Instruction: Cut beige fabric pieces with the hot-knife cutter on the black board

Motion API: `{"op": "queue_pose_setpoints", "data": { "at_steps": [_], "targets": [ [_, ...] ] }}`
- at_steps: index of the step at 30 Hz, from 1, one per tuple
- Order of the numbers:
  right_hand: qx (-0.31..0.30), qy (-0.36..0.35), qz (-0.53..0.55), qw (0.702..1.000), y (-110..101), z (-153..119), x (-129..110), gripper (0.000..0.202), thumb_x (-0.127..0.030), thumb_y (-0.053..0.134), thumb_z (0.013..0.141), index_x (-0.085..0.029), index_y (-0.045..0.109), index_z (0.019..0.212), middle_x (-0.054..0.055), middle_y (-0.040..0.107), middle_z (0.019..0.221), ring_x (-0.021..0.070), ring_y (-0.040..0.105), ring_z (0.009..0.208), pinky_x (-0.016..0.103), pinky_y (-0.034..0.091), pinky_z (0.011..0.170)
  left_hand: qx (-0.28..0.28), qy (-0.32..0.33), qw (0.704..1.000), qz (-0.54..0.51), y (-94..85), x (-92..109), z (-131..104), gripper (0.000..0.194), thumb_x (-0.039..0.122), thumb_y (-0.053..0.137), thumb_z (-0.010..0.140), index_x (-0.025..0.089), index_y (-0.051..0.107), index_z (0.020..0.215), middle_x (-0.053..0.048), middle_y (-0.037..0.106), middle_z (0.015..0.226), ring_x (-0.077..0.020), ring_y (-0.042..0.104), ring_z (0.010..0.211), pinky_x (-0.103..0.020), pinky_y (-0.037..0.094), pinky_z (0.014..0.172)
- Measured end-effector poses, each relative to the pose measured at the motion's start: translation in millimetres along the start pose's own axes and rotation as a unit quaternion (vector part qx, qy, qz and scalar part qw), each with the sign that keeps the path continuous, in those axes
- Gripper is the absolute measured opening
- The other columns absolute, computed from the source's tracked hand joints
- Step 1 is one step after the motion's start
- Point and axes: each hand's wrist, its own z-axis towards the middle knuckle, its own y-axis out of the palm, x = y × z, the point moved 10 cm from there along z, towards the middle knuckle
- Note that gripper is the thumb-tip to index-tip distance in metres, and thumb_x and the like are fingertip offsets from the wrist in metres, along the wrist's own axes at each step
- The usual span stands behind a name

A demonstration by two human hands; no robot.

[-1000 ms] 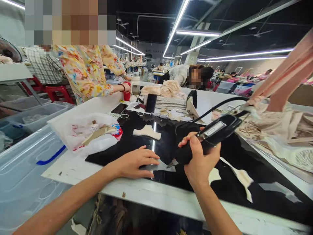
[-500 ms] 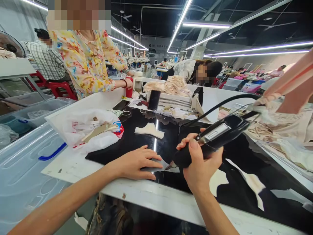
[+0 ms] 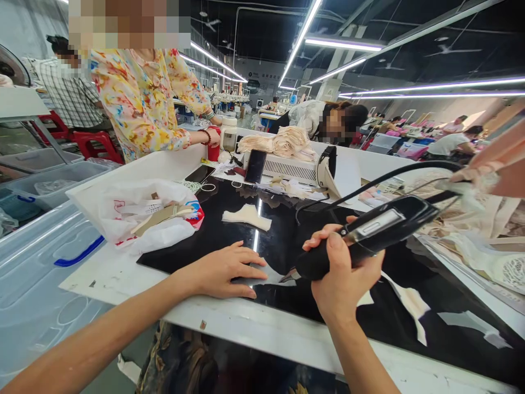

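Note:
My left hand lies flat with fingers spread, its fingertips on a thin, pale translucent piece on the shiny black board. My right hand is wrapped round a black corded power tool with a silver panel and a narrow metal tip. That tip meets the right part of the translucent piece, close to my left fingers. Beyond my left hand is a cream cut piece. Another cream piece shows partly behind my right wrist, and a long curved one lies right of it.
A white plastic bag with cut pieces sits at the left. At the back are phones, a white vented box and stacked beige fabric. The tool's black cable arcs over the board. A co-worker's hand holds a red object.
The view has shifted slightly. My right hand and the tool have moved a little to the right, drawing the tip away from my left fingers. My left hand stays flat on the piece.

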Motion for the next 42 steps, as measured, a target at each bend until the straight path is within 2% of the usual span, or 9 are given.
{"op": "queue_pose_setpoints", "data": {
  "at_steps": [5,24,30,38,42],
  "targets": [
    [0.002,0.007,-0.011,1.0,-6,0,2,0.04,-0.029,0.083,0.085,-0.026,0.058,0.116,-0.007,0.068,0.081,0.0128,0.063,0.061,0.03,0.057,0.06,0.012,0.002,1.0,-0.005,-1.2,0,-1,0.042,0.04,0.076,0.096,0.036,0.07,0.136,-0.006,0.065,0.147,-0.0279,0.058,0.14,-0.059,0.021,0.13],
    [-0.011,0.006,-0.026,1.0,-3,0,4,0.038,-0.028,0.08,0.089,-0.026,0.058,0.121,-0.005,0.067,0.085,0.0127,0.063,0.065,0.031,0.057,0.061,-0.001,-0.006,1.0,0.001,-0.7,-1,0,0.041,0.039,0.076,0.096,0.034,0.07,0.136,-0.007,0.065,0.148,-0.0287,0.057,0.141,-0.061,0.02,0.13],
    [0.034,-0.005,-0.027,0.999,-20,7,-3,0.041,-0.031,0.083,0.084,-0.025,0.057,0.115,-0.006,0.067,0.082,0.0128,0.062,0.061,0.031,0.057,0.059,0.008,-0.002,1.0,-0.008,-2.2,-1,-1,0.041,0.037,0.076,0.096,0.036,0.07,0.136,-0.006,0.065,0.147,-0.0276,0.058,0.14,-0.059,0.021,0.131],
    [0.026,-0.007,-0.043,0.999,-22,6,-2,0.039,-0.032,0.082,0.085,-0.025,0.057,0.115,-0.006,0.067,0.083,0.013,0.063,0.062,0.031,0.057,0.062,-0.003,-0.007,1.0,-0.006,-0.2,-2,0,0.041,0.038,0.076,0.096,0.034,0.07,0.136,-0.007,0.064,0.148,-0.0278,0.057,0.141,-0.06,0.02,0.13],
    [0.02,0.0,-0.046,0.999,-21,5,0,0.038,-0.032,0.082,0.087,-0.025,0.058,0.116,-0.006,0.066,0.083,0.0129,0.062,0.064,0.031,0.056,0.063,0.005,-0.005,1.0,-0.015,-5.0,0,-1,0.041,0.038,0.075,0.097,0.035,0.069,0.138,-0.007,0.065,0.147,-0.0281,0.058,0.14,-0.059,0.022,0.13]
  ]
}}
